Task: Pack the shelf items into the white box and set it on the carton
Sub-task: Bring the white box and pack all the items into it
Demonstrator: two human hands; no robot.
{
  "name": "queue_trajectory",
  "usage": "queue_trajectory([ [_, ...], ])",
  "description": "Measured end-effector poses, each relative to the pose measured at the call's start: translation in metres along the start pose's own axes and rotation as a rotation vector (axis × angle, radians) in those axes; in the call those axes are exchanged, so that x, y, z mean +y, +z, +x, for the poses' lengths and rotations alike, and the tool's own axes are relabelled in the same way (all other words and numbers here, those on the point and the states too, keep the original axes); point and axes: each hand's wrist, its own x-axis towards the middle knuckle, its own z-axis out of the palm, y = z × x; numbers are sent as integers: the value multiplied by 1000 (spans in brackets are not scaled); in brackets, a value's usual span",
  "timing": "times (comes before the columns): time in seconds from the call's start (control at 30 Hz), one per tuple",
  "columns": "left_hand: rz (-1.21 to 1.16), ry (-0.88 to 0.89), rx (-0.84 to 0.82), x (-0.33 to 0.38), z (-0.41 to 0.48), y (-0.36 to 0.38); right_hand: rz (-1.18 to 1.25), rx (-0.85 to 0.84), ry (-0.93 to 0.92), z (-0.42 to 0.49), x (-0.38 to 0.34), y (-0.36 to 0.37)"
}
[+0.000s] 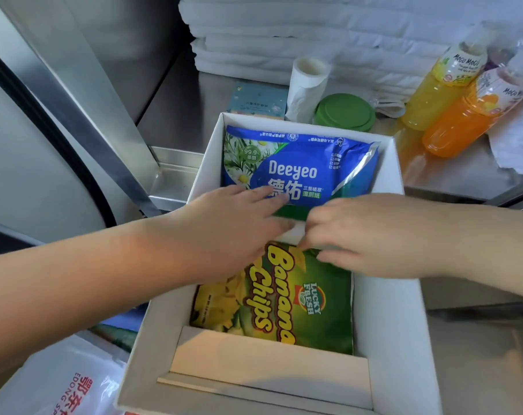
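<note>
Left hand lies flat, fingers straight, on the glossy blue Deeyeo wipes pack in the upper half of the white cardboard box at frame centre. Right hand curls its fingertips onto the crinkled top edge of the green Banana Chips bag in the box's lower half — gripping or merely pressing, I cannot tell.

White box, blue wipes pack, green-yellow chips bag.
</note>
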Motion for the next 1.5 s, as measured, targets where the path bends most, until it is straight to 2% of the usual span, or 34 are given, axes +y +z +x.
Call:
queue_trajectory([
  [0.1,156,-91,278,-16,8,-8,-130,466,145,-6,27,-6],
  [0.13,196,-119,307,-19,11,-11,-163,569,202,-6,35,-5],
  [0.2,226,-192,291,-24,19,-13,-183,660,275,-4,43,-1],
  [0.3,197,-246,309,-28,29,-17,-126,682,311,0,50,-3],
  [0.47,115,-263,312,-28,31,-14,-164,695,321,6,52,-4],
  [0.67,97,-319,403,-23,26,-18,-112,755,371,11,53,0],
  [0.93,43,-356,461,-26,38,-19,-51,741,393,19,48,-2],
  [1.3,-102,-274,399,-23,22,-31,86,802,263,3,36,-4],
  [1.5,-31,-160,522,-5,-5,-39,221,791,236,-16,21,-5],
])
